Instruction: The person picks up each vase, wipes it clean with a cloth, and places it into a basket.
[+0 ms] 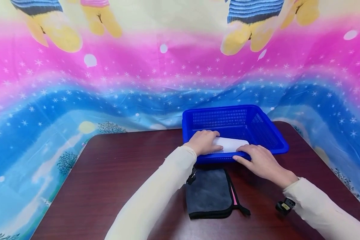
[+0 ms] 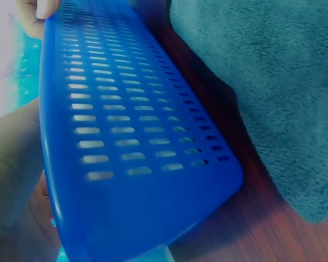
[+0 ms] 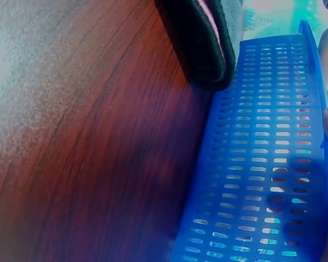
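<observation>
A smooth, plain white object (image 1: 230,144) lies lengthwise inside the blue perforated basket (image 1: 219,111), along its near wall. My left hand (image 1: 204,142) reaches over that wall and holds the white object's left end between thumb and fingers. At its other end, the fingers of my right hand (image 1: 259,160) curl inside the near rim while the thumb lies over the rim. The left wrist view shows this thumb and fingers on either side of the rim (image 2: 45,82). My palms partly hide the white object's ends.
A folded grey towel (image 1: 210,193) with black edging, a pink inner side and a loop lies on the dark red wooden table (image 1: 132,173), just in front of the basket. Behind the table hangs a printed pink and blue curtain (image 1: 156,73).
</observation>
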A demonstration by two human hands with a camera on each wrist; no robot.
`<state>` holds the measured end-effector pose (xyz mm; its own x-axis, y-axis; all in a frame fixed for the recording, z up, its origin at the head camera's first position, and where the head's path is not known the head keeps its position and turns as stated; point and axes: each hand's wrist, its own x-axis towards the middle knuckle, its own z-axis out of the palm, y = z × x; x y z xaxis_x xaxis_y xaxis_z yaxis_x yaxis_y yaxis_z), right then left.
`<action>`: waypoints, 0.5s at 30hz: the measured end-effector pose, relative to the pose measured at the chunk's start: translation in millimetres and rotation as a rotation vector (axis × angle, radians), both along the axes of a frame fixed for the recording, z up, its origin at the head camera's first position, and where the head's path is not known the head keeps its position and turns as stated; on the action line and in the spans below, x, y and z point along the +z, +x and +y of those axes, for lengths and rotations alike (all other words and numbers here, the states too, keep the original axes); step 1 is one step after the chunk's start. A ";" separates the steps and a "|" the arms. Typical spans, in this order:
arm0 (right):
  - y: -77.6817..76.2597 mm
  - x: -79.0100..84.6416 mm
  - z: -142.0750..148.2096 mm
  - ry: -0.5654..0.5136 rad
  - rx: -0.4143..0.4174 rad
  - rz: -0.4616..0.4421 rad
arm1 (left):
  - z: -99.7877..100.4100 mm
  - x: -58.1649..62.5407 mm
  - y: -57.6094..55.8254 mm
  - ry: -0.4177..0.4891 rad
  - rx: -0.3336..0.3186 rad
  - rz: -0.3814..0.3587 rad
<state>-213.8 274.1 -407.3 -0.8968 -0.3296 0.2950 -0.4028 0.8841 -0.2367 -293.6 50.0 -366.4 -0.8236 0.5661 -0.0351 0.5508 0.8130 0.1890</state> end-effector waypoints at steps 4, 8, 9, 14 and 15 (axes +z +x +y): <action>0.2 1.1 1.7 -0.018 -0.007 -0.005 | -4.6 -1.2 0.4 0.021 -0.003 0.021; 0.3 2.1 2.7 -0.037 -0.011 -0.007 | -9.0 -0.9 2.6 0.058 -0.004 0.030; 0.5 2.3 2.8 -0.042 -0.013 -0.008 | -10.2 -0.5 3.3 0.068 -0.006 0.034; 1.4 4.7 2.8 -0.084 -0.035 -0.016 | -17.6 3.0 6.7 0.120 -0.023 0.048; 1.5 5.3 2.9 -0.095 -0.043 -0.018 | -19.2 3.7 7.5 0.127 -0.027 0.050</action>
<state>-212.3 277.0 -402.0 -0.9150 -0.2625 0.3065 -0.3602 0.8735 -0.3274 -286.0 30.9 -362.7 -0.8069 0.5853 0.0794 0.5835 0.7690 0.2613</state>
